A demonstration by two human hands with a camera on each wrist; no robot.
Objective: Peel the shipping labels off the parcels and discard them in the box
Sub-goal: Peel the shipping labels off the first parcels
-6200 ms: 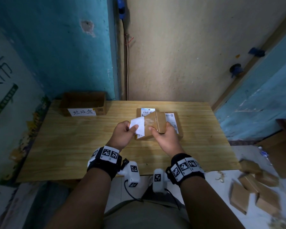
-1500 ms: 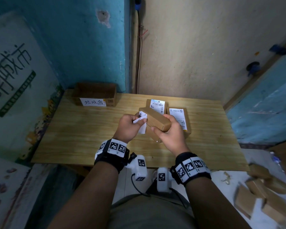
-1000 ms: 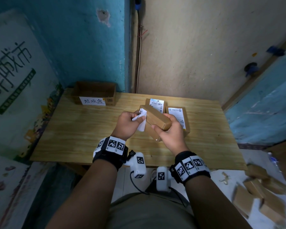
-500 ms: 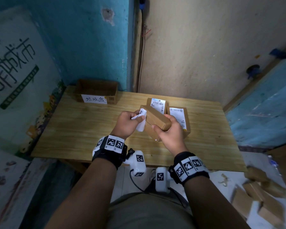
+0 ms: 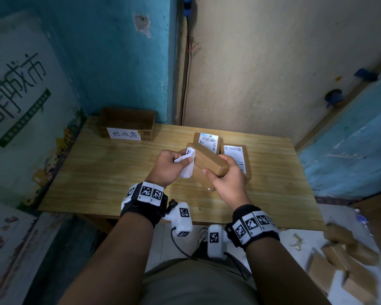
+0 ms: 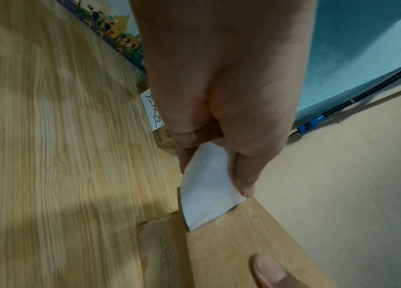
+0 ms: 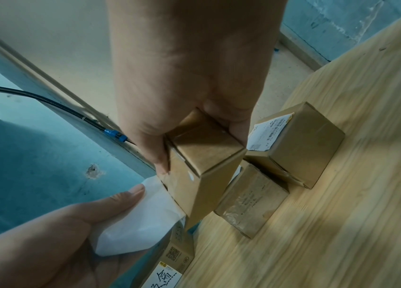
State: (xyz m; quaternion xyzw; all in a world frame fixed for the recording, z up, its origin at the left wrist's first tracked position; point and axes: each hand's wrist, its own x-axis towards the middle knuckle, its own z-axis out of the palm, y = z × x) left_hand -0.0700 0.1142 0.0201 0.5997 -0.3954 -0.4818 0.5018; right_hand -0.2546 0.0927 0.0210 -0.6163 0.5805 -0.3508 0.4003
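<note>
My right hand (image 5: 223, 175) grips a long brown cardboard parcel (image 5: 209, 161) tilted above the wooden table (image 5: 101, 172). The same parcel (image 7: 202, 175) shows in the right wrist view, held at its end. My left hand (image 5: 174, 164) pinches a white shipping label (image 5: 186, 164), partly peeled and still stuck to the parcel's left face. In the left wrist view the label (image 6: 207, 187) curls from my fingers down to the parcel (image 6: 238, 243). An open cardboard discard box (image 5: 128, 124) with a handwritten white tag stands at the table's far left corner.
Two more parcels lie behind the held one, one with a barcode label (image 5: 208, 139) and one with a white label (image 5: 234, 157). Several brown boxes (image 5: 348, 267) lie on the floor at the right. Walls close the table's far and left sides.
The label has come further off the parcel since six seconds ago, and the parcel is tilted up more. Over the last second both hands stay almost still.
</note>
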